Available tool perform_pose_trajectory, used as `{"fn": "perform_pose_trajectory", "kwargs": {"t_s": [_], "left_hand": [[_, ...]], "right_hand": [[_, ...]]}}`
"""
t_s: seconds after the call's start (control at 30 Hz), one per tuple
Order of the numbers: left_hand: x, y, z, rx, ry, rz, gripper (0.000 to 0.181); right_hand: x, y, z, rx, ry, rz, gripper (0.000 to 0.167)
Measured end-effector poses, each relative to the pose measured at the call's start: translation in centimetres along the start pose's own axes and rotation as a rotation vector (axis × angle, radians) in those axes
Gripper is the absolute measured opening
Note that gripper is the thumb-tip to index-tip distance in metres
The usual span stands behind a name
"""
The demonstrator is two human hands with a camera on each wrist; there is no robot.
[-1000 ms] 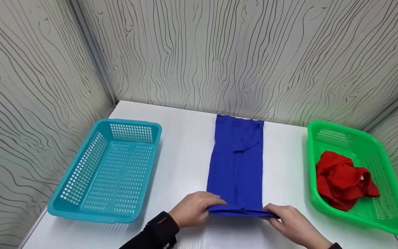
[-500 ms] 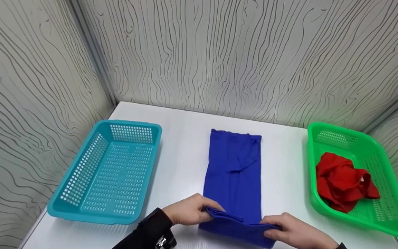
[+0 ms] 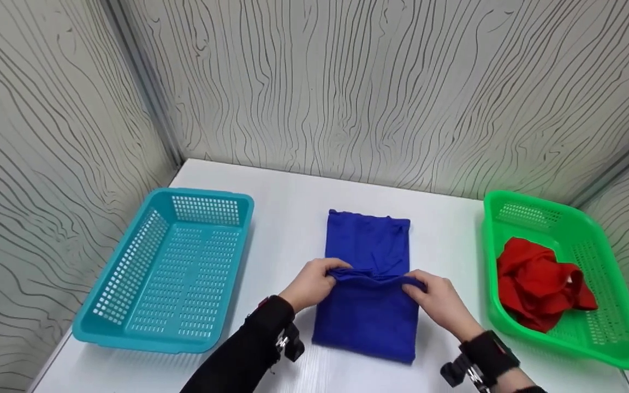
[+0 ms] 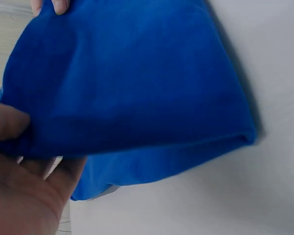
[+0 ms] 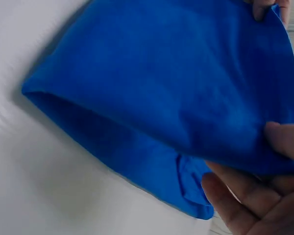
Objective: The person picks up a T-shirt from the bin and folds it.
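Note:
A blue shirt [image 3: 366, 322] lies in a long strip on the white table, its near part doubled over toward the far end. At the left corner of the raised edge, my left hand [image 3: 313, 283] pinches the cloth between thumb and fingers. The opposite corner is gripped by my right hand [image 3: 441, 299] in the same way. In the left wrist view, the thumb [image 4: 7, 122] presses on top of the blue cloth [image 4: 127, 88] with fingers beneath. The right wrist view has the folded layer [image 5: 152, 73] lifted, leaving a gap above the lower layer.
To the left stands a turquoise plastic basket [image 3: 232, 273] with perforated sides. On the right a green basket [image 3: 492, 262] holds a crumpled red cloth [image 3: 541, 284]. A wood-grain patterned wall [image 3: 314, 98] rises behind the white table [image 3: 287, 218].
Both hands have carried the near edge of the blue shirt up and away from me, over its middle. First the shirt slid a little toward me. The baskets stay put.

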State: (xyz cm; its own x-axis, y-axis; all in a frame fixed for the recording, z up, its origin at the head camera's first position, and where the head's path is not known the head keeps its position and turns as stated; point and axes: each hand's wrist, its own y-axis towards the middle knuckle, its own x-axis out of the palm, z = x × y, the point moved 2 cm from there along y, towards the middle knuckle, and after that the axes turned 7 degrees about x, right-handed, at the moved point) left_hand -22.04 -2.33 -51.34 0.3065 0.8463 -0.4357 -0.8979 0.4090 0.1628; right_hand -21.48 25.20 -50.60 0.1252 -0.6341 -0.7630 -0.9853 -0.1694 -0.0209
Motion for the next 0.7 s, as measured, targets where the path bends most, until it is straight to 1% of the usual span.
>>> {"fn": "perform_pose_trajectory", "kwargs": {"t_s": [0.07, 0.17, 0.23, 0.37, 0.4, 0.47, 0.6, 0.63, 0.7], "left_hand": [[0.2, 0.7, -0.5, -0.029, 0.010, 0.042, 0.044], [0.7, 1.2, -1.4, -0.043, 0.051, 0.074, 0.042], [0.9, 1.2, -1.9, -0.048, 0.082, 0.075, 0.040], [1.4, 0.8, -2.8, -0.069, 0.133, 0.059, 0.033], [1.5, 0.7, -3.0, -0.073, 0.135, 0.057, 0.031], [1.6, 0.5, -3.3, -0.077, 0.138, 0.064, 0.031], [1.7, 0.2, -3.8, -0.096, 0.149, 0.075, 0.040], [1.8, 0.1, -3.9, -0.094, 0.165, 0.081, 0.044], [1.9, -0.3, -4.1, -0.073, 0.227, 0.098, 0.052]], "right_hand": [[0.6, 1.0, 0.3, 0.044, 0.005, 0.022, 0.008], [1.9, 2.0, 1.0, 0.058, -0.007, 0.028, 0.006], [2.8, 2.3, 1.4, 0.022, -0.040, 0.025, 0.006], [4.3, 2.5, 2.4, -0.091, -0.134, 0.000, 0.007], [4.6, 2.6, 2.6, -0.105, -0.159, 0.001, 0.007], [4.9, 2.7, 2.9, -0.101, -0.189, 0.005, 0.007], [5.2, 2.8, 3.2, -0.046, -0.221, 0.041, 0.006], [5.2, 2.8, 3.2, -0.047, -0.229, 0.058, 0.008], [5.3, 2.5, 3.2, -0.089, -0.255, 0.110, 0.018]]}}
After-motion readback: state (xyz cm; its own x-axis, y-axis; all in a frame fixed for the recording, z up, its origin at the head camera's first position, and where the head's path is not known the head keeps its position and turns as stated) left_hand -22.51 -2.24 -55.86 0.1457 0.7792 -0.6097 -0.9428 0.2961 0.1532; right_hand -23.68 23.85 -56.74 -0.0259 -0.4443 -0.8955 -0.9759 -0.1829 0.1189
